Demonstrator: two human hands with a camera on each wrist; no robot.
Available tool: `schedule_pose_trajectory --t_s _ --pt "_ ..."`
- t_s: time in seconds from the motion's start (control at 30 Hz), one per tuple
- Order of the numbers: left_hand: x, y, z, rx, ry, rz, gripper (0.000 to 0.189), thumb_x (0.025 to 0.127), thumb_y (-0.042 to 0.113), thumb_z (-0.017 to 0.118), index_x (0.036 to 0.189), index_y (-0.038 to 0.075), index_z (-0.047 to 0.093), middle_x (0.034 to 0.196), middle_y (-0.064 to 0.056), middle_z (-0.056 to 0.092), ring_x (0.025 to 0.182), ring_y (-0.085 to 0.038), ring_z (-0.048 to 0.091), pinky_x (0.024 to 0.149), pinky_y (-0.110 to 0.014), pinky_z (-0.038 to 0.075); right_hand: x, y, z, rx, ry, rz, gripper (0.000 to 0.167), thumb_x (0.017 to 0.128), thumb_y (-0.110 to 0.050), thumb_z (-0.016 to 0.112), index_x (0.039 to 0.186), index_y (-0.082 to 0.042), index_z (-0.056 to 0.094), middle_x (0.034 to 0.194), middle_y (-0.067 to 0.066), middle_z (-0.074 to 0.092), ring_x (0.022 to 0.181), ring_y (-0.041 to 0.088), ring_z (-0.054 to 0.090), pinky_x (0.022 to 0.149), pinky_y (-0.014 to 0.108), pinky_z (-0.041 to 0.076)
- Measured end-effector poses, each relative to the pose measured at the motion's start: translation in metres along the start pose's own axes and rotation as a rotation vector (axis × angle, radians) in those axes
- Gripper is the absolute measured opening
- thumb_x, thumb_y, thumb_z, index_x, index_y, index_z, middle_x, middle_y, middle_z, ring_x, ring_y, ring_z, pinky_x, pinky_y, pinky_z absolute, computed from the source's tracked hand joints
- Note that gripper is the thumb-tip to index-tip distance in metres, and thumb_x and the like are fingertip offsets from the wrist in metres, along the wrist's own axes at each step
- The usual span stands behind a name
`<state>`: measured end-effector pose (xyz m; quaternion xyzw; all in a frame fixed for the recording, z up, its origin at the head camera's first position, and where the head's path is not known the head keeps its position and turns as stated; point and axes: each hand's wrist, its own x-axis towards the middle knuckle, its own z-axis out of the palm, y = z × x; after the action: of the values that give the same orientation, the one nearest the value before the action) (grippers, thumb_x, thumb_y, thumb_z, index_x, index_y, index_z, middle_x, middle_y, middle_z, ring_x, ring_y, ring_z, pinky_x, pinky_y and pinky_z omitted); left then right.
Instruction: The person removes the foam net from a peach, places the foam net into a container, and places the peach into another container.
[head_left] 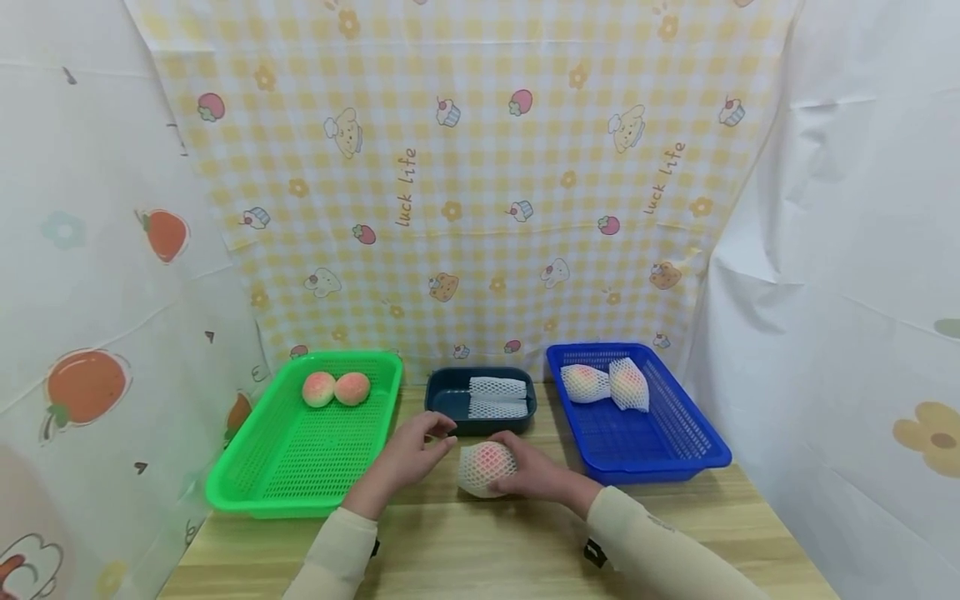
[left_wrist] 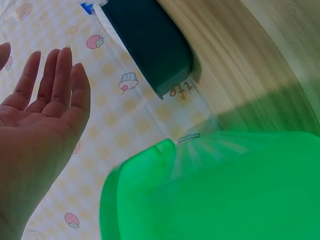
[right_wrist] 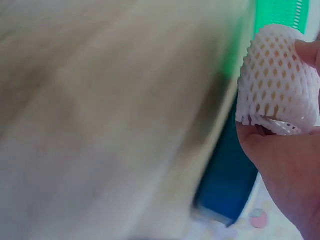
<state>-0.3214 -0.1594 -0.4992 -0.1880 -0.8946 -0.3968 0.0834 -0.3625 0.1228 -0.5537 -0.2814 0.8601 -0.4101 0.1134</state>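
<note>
A peach in a white foam net sleeve (head_left: pixel 480 471) is gripped by my right hand (head_left: pixel 534 468), low over the table in the head view. The right wrist view shows the net (right_wrist: pixel 277 75) up close, with the thumb and fingers round it. My left hand (head_left: pixel 414 450) is beside it on the left, holding nothing. In the left wrist view the left hand's fingers (left_wrist: pixel 50 95) are extended and slightly bent. Two bare peaches (head_left: pixel 336 389) lie in the green basket (head_left: pixel 232 492). Two netted peaches (head_left: pixel 606 383) lie in the blue basket (head_left: pixel 637 467).
Behind the hands, a dark teal bin (head_left: pixel 450 402) holds flat white foam nets (head_left: pixel 498 397) on its right side. The green basket stands left, the blue one right. Patterned cloth (head_left: pixel 480 250) hangs behind the wooden table (head_left: pixel 480 550), with white sheets on both sides.
</note>
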Motion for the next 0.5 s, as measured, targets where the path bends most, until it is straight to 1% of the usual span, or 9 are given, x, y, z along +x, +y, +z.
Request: schedule_pose_trajectory --t_s 0.03,0.13,0.2,0.27,0.37,0.5 --pt "0.000 0.000 -0.001 -0.004 0.003 -0.002 0.017 0.109 0.020 0.073 0.124 0.011 0.074 0.125 -0.010 0.073 0.116 -0.026 0.069 0.103 -0.055 0.058 -0.001 -0.003 -0.003 0.006 0.016 -0.013 0.076 0.092 -0.034 0.090 0.155 -0.018 0.051 0.135 0.005 0.066 0.114 0.021 0.065 0.099 0.051 0.056" --pt "0.000 0.000 -0.003 -0.014 0.022 -0.012 0.015 0.109 0.019 0.073 0.122 0.011 0.074 0.119 -0.003 0.071 0.113 -0.022 0.068 0.102 -0.053 0.058 -0.003 -0.016 -0.013 0.024 0.058 -0.038 0.078 0.093 -0.034 0.089 0.157 -0.016 0.049 0.136 0.006 0.066 0.115 0.021 0.066 0.098 0.048 0.057" --pt "0.000 0.000 -0.004 -0.028 0.034 -0.010 0.010 0.108 0.016 0.074 0.117 0.012 0.074 0.115 0.000 0.070 0.110 -0.020 0.068 0.101 -0.052 0.059 -0.005 -0.025 -0.021 0.055 0.074 -0.046 0.078 0.095 -0.033 0.089 0.159 -0.014 0.048 0.137 0.007 0.066 0.116 0.022 0.067 0.097 0.046 0.058" --pt "-0.001 0.000 -0.005 -0.039 0.045 -0.003 0.006 0.108 0.015 0.075 0.113 0.015 0.073 0.111 0.003 0.070 0.108 -0.019 0.067 0.100 -0.051 0.059 -0.008 -0.034 -0.028 0.055 0.090 -0.053 0.079 0.096 -0.035 0.088 0.160 -0.015 0.047 0.137 0.007 0.066 0.114 0.021 0.068 0.093 0.044 0.059" --pt "-0.001 0.000 -0.006 -0.059 0.056 0.008 0.006 0.107 0.015 0.076 0.111 0.017 0.072 0.109 0.004 0.069 0.106 -0.017 0.067 0.099 -0.051 0.060 -0.013 -0.045 -0.038 0.051 0.114 -0.077 0.080 0.095 -0.035 0.089 0.160 -0.014 0.048 0.137 0.009 0.067 0.113 0.022 0.069 0.092 0.045 0.060" --pt "-0.002 0.001 -0.008 -0.083 0.062 0.031 0.008 0.106 0.015 0.077 0.113 0.017 0.073 0.110 0.002 0.070 0.104 -0.016 0.068 0.098 -0.051 0.060 -0.018 -0.054 -0.045 0.064 0.121 -0.097 0.080 0.095 -0.035 0.091 0.160 -0.015 0.049 0.137 0.008 0.068 0.115 0.023 0.068 0.095 0.045 0.059"
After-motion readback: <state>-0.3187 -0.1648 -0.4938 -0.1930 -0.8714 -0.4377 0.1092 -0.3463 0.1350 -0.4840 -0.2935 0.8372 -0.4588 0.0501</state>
